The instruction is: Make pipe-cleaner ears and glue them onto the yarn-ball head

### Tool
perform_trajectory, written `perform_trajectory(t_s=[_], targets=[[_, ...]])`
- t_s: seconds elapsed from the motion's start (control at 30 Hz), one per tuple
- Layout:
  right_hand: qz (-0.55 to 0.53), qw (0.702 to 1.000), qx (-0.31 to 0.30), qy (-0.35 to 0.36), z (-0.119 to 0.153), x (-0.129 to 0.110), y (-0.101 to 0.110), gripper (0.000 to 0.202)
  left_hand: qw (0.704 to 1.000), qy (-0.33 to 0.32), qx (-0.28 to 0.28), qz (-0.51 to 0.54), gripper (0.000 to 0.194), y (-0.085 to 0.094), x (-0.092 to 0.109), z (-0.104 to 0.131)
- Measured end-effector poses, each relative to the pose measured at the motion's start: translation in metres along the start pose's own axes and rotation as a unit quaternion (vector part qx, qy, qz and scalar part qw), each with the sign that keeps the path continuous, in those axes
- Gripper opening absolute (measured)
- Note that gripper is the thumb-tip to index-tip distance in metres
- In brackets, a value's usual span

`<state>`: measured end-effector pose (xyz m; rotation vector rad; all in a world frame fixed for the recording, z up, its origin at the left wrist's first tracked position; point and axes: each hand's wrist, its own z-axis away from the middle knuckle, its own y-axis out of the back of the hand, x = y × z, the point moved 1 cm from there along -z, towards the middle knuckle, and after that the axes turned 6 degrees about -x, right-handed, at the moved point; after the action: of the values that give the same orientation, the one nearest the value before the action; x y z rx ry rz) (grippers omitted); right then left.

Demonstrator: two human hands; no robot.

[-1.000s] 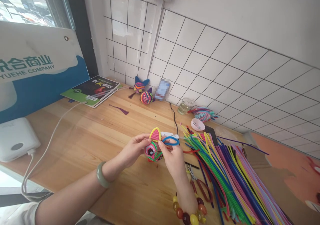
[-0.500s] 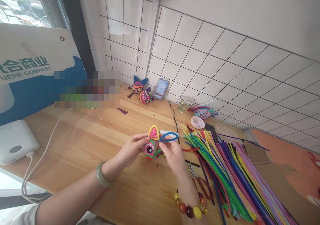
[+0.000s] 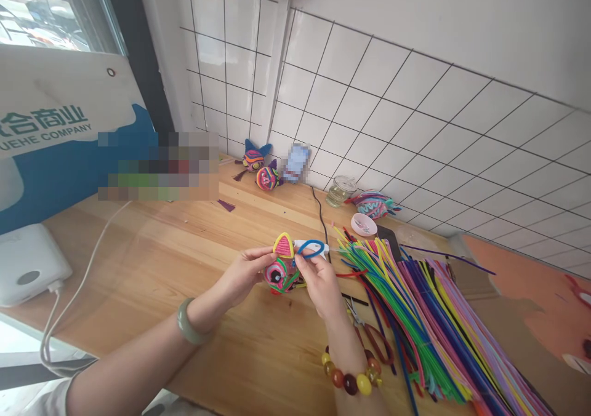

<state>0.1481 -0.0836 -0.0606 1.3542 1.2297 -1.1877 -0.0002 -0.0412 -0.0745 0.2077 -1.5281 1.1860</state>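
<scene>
My left hand (image 3: pixel 244 276) pinches a small pink triangle with a yellow edge (image 3: pixel 283 245), made of fuzzy pipe cleaner, between thumb and fingertips. With closed fingers, my right hand (image 3: pixel 319 280) grips a blue pipe cleaner (image 3: pixel 318 242) bent into a pointed loop, right beside the triangle. Just below both, between the hands, is a round pipe-cleaner figure (image 3: pixel 276 276) with a big pink, white and black eye and green trim; my right hand partly hides it. Whether the triangle is joined to the figure I cannot tell.
A large bundle of coloured pipe cleaners (image 3: pixel 415 317) lies on the right, with red-handled pliers (image 3: pixel 378 342) beside it. A white tool (image 3: pixel 302 244), partly hidden, sits behind my right hand. Finished figures (image 3: pixel 268 176), a glass jar (image 3: pixel 340 191) and a pink dish (image 3: pixel 364 224) stand along the wall.
My right fingers have shifted slightly up and toward the triangle, and the blue loop has tilted and moved a little left. My left hand keeps its hold almost unmoved.
</scene>
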Motion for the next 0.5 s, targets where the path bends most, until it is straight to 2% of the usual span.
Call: perform_trajectory(t_s=[0.5], targets=[[0.121,0.992,0.042,0.011,-0.0016,0.0017,-0.0001,0.023,1.000,0.004,0.007,-0.007,0.032,-0.0013,0.0014,0.0000]])
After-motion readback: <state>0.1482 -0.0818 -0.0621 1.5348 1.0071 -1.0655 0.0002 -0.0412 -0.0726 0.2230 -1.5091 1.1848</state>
